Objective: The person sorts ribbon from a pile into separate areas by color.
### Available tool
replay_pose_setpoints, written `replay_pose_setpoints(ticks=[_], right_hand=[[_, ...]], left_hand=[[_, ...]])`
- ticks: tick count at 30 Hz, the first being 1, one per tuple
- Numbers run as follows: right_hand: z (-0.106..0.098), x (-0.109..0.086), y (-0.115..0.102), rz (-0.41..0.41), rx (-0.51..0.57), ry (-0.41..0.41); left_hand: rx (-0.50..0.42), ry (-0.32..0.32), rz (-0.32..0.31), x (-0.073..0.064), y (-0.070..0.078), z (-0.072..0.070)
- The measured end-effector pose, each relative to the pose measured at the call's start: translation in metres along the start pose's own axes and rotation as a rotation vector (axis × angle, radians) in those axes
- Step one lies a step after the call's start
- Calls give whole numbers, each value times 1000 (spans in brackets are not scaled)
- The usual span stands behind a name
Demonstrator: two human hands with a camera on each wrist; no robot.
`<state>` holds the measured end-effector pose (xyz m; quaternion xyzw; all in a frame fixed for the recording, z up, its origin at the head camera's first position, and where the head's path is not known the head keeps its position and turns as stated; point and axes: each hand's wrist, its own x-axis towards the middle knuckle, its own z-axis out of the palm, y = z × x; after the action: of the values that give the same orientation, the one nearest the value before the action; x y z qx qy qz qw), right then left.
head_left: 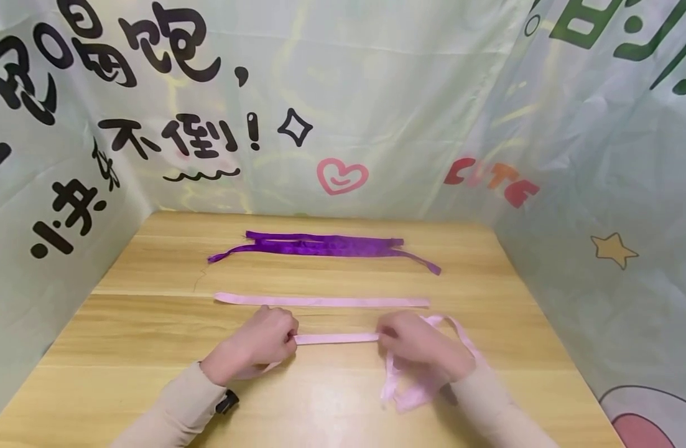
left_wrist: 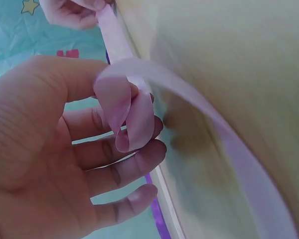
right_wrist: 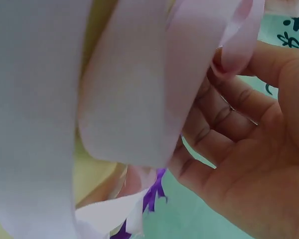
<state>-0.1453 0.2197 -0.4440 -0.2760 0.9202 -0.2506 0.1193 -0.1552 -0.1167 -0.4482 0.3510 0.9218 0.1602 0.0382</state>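
Note:
A pale pink ribbon (head_left: 337, 339) runs taut between the two hands, low over the table. Its left part is pinched between thumb and forefinger of the left hand (head_left: 264, 339), where it loops over the fingers; a loose tail (left_wrist: 249, 179) trails away in the left wrist view. The right hand (head_left: 418, 342) pinches the other end of the taut stretch. Slack pink ribbon (head_left: 418, 392) hangs in loops under and beside the right hand, and wide folds of it (right_wrist: 124, 99) fill much of the right wrist view. Just beyond the hands, another pink strip (head_left: 320, 302) lies straight across the table.
Several purple ribbons (head_left: 326, 247) lie side by side toward the back of the wooden table (head_left: 152, 348), two ends splaying outward. Printed cloth (head_left: 398, 124) walls in the back and both sides. A small black object (head_left: 227, 402) shows by the left cuff.

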Motion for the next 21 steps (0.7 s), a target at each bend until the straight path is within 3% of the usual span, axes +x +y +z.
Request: replay_pose_setpoints(ticks=[15, 21], right_hand=[[-14, -2, 9, -24, 5, 74], [-9, 2, -7, -42, 102, 20]], left_hand=[[27, 86, -28, -11, -17, -15], [-83, 131, 24, -5, -9, -15]])
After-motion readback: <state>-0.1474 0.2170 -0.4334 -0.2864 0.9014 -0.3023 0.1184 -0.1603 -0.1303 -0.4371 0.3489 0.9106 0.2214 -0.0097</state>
